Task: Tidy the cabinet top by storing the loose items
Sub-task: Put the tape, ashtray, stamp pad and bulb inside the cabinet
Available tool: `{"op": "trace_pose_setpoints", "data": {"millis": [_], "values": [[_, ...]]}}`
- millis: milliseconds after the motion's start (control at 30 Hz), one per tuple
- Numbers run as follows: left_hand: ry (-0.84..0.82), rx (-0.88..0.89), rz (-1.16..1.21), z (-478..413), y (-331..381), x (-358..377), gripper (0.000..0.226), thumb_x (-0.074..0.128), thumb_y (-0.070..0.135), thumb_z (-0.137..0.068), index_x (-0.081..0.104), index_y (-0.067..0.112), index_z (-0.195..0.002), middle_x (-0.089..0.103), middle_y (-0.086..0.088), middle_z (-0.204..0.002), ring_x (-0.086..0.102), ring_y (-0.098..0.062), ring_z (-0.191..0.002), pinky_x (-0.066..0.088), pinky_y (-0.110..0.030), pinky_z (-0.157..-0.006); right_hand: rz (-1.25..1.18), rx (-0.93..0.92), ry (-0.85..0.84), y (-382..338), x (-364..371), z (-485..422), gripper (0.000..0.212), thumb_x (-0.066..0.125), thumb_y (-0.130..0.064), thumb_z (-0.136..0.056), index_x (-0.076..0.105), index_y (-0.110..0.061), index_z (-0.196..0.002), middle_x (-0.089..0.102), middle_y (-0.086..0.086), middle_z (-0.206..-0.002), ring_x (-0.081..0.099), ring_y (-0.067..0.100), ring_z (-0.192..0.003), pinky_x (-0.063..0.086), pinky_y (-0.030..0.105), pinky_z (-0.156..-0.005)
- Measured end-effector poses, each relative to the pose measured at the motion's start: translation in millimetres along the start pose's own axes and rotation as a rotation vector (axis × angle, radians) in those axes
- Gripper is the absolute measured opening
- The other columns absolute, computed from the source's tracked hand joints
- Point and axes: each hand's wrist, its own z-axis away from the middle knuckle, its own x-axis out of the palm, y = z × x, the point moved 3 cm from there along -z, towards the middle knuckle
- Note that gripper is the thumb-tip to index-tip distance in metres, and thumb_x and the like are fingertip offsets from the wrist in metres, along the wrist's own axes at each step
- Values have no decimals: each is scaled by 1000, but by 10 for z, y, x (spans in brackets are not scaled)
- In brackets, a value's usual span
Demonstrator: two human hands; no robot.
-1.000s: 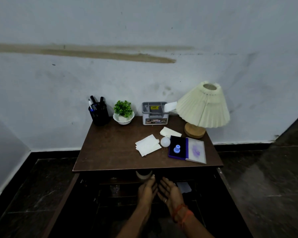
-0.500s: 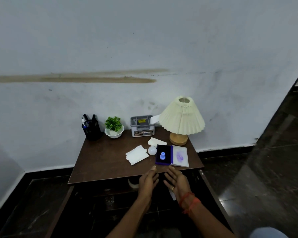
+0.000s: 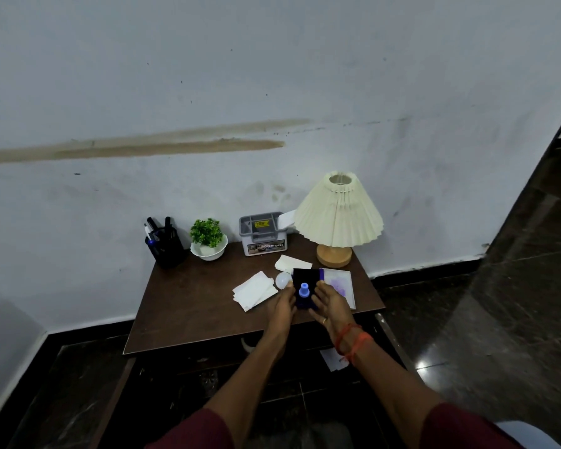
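An open dark blue ink-pad case [image 3: 302, 276] lies near the front right of the brown cabinet top [image 3: 191, 306], with a small blue stamp [image 3: 304, 290] standing on it. Its lid [image 3: 340, 285], stained purple, lies flat to the right. My left hand [image 3: 284, 304] touches the case's left side and my right hand [image 3: 329, 303] its right side, fingers fairly straight. A white bulb [image 3: 281, 280] sits just left of the case. A stack of white papers [image 3: 255, 290] and a folded white paper [image 3: 292, 263] lie nearby.
Along the wall stand a black pen holder [image 3: 164, 246], a small plant in a white bowl [image 3: 208, 243], a grey organiser box [image 3: 262, 234] and a pleated lamp [image 3: 337, 215]. Below the top, the cabinet is open and dark, with a white slip [image 3: 334, 359] inside.
Both hands rose from below the cabinet's front edge onto the top and now flank the ink-pad case. The view has pulled back and shifted right.
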Motion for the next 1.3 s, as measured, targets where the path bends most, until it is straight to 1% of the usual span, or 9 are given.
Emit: {"op": "trace_pose_setpoints", "data": {"millis": [233,367,467,533,633,733,900,1100,1300], "values": [[1,-47,1,-150,3,57,38,47,24,-99,56,1,-128,62,-6,-114,60,-7,-82,46,-20,-69,27,41,-14,-14,44,-99,38,42,-29,-98,48,-17,-134,54,2,-133,47,21,-130,39,38,-98],[-34,-46,9,-149,-38,78,40,46,25,-100,54,3,-132,61,-8,-123,61,-16,-100,48,-23,-79,37,67,-32,45,49,-117,42,42,-35,-98,50,-15,-134,58,4,-129,52,20,-123,45,34,-84],[-39,-34,5,-117,-26,103,27,48,24,-99,63,8,-115,63,-10,-118,61,-20,-101,46,-30,-89,38,74,-29,44,61,-79,42,41,-36,-98,51,-15,-133,60,2,-117,54,19,-117,46,28,-71],[-29,-40,13,-131,-2,111,19,49,24,-98,63,12,-102,64,-10,-112,63,-16,-91,47,-29,-86,38,71,-23,30,69,-75,42,41,-36,-98,51,-14,-132,60,4,-120,53,21,-123,46,30,-77],[0,-41,14,-188,42,134,31,49,23,-98,59,4,-121,62,-14,-121,61,-19,-96,44,-31,-91,39,61,-11,-19,76,-93,43,40,-36,-99,50,-13,-134,57,6,-133,51,22,-127,41,33,-89],[1,-68,2,-219,57,148,43,49,24,-98,52,-1,-133,60,-17,-128,57,-20,-103,42,-32,-97,47,67,-3,-37,96,-106,44,40,-36,-99,49,-12,-135,56,7,-135,50,22,-128,44,31,-83],[-4,-83,32,-245,60,162,41,49,25,-98,55,-1,-128,60,-7,-107,59,-9,-82,43,-29,-89,42,74,-18,-18,106,-144,43,41,-37,-98,51,-13,-132,60,4,-122,52,21,-125,46,32,-77],[-24,-43,75,-111,194,195,19,52,24,-97,60,10,-107,64,3,-92,60,-13,-91,46,-20,-70,34,4,-23,-162,147,-10,42,42,-34,-99,51,-11,-133,57,7,-133,54,20,-119,47,33,-82],[-3,-1,88,95,329,190,16,54,23,-96,64,11,-91,66,-5,-97,62,-14,-88,48,-21,-70,14,-25,-46,-280,204,260,39,42,-29,-99,51,-9,-132,59,4,-115,52,23,-123,46,34,-82]]}}
